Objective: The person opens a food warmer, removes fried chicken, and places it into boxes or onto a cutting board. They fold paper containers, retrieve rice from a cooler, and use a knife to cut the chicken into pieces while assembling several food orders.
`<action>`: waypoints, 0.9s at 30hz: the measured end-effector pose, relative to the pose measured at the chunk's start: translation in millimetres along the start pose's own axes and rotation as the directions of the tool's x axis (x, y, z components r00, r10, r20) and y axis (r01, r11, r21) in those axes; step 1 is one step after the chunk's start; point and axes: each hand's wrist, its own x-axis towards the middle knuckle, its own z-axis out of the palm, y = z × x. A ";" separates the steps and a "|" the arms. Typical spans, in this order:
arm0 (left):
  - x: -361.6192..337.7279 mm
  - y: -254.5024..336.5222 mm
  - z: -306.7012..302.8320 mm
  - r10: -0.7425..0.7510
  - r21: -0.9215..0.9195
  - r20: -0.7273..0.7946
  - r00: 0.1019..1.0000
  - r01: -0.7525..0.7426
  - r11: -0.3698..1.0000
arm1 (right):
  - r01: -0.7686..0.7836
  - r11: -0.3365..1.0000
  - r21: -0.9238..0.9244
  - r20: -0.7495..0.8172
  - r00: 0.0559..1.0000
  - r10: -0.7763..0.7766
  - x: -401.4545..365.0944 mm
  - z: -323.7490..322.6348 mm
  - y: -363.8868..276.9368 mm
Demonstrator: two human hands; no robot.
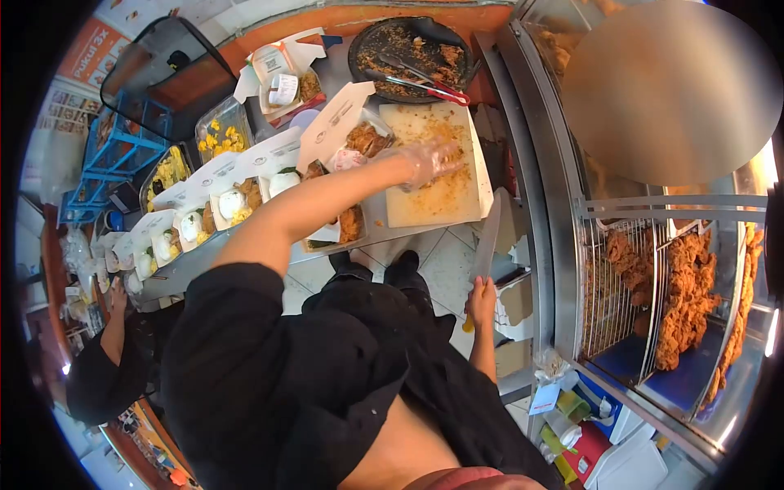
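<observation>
My left hand (426, 163), in a clear plastic glove, reaches over the crumb-covered cutting board (406, 211) with its fingers stretched out and nothing visible in them. At my right side, my right hand (481, 302) is closed around a large knife (487, 243) with a yellow handle end, its broad blade pointing toward the board's right edge. Left of the board, an open box (335, 131) contains browned fried chicken (369, 140) and a small wrapped packet. Another piece of fried chicken (352, 224) lies in a box under my left forearm, which partly hides it.
Open meal boxes (233, 200) with rice line the counter leftward. A round black tray (371, 61) holds crumbs and red-handled tongs (449, 95). The warming cabinet (572, 269) at right displays fried chicken (686, 294) on racks. A co-worker's hand (118, 296) is far left.
</observation>
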 end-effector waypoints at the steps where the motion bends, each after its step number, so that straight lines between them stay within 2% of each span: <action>1: 21.5 3.7 8.3 0.017 0.124 0.160 0.987 -0.037 0.992 | 0.000 1.000 0.010 -0.036 0.999 0.000 -6.1 -8.1 7.8; 2: 39.0 4.1 14.6 0.017 0.241 0.317 0.948 -0.098 0.966 | 0.000 1.000 0.023 -0.075 0.997 0.001 -11.0 -13.8 11.3; 3: 52.8 4.4 18.9 0.020 0.249 0.335 0.942 -0.109 0.962 | -0.009 0.999 0.044 -0.074 0.997 0.012 -15.8 -20.9 13.0; 5: 70.0 7.5 31.2 -0.098 0.289 0.467 0.879 -0.047 0.956 | -0.149 0.965 0.217 -0.117 0.977 0.178 -33.2 -35.2 17.3; 6: 75.6 5.4 41.8 -0.090 0.285 0.490 0.867 -0.062 0.956 | -0.172 0.958 0.231 -0.110 0.973 0.201 -41.9 -40.5 19.7; 8: 83.0 -8.0 65.9 -0.057 0.223 0.378 0.924 -0.031 0.974 | -0.251 0.906 0.342 -0.119 0.944 0.306 -50.3 -52.1 23.9; 9: 82.8 -14.3 76.0 -0.072 0.226 0.379 0.922 -0.017 0.974 | -0.226 0.917 0.328 -0.146 0.947 0.286 -49.1 -52.6 34.5; 11: 76.8 -23.9 98.2 0.025 0.105 0.143 0.989 -0.040 0.994 | -0.229 0.924 0.306 -0.117 0.954 0.275 -44.2 -56.6 43.4; 13: 73.9 -27.9 121.6 0.020 0.043 -0.062 0.998 -0.018 0.999 | -0.218 0.936 0.277 -0.071 0.967 0.247 -37.9 -58.8 40.8; 14: 73.1 -39.3 148.7 0.155 -0.045 -0.338 0.928 -0.181 0.983 | -0.236 0.935 0.265 -0.077 0.961 0.264 -31.6 -61.1 35.8; 15: 79.9 -48.2 166.7 0.181 -0.145 -0.505 0.844 -0.289 0.946 | -0.246 0.937 0.247 -0.062 0.961 0.269 -21.1 -58.3 28.3; 16: 80.0 -46.9 181.7 0.076 -0.104 -0.554 0.829 -0.160 0.982 | -0.193 0.938 0.287 -0.055 0.975 0.217 -15.2 -54.1 24.0; 18: 34.0 -20.4 109.8 -0.221 -0.433 -0.469 0.855 -0.005 0.901 | -0.087 0.974 0.208 -0.016 0.996 0.092 -5.7 -48.6 -1.2; 19: 5.9 -8.1 73.4 -0.308 -0.535 -0.456 0.835 0.019 0.844 | -0.061 0.975 0.213 -0.012 0.998 0.065 -3.2 -44.6 -7.8; 20: -17.8 4.1 38.0 -0.357 -0.584 -0.476 0.804 0.015 0.811 | -0.059 0.970 0.236 -0.018 0.998 0.065 1.3 -40.4 -7.9; 22: -82.4 -8.0 4.8 -0.360 -0.597 -0.481 0.799 0.002 0.803 | -0.031 0.990 0.135 -0.031 0.999 0.035 5.7 -31.6 -14.4; 24: -183.6 -13.8 -44.5 -0.422 -0.507 -0.653 0.629 0.051 0.860 | 0.008 0.997 0.077 -0.030 1.000 -0.006 11.2 -23.7 -3.9; 26: -284.2 -45.4 -52.6 -0.491 -0.507 -0.710 0.504 0.118 0.854 | 0.040 0.998 0.043 -0.036 0.999 -0.038 10.0 -11.4 0.7; 27: -342.6 -69.6 -38.7 -0.470 -0.361 -0.789 0.395 0.322 0.875 | 0.032 0.999 -0.035 -0.065 0.997 -0.034 4.8 -3.1 1.6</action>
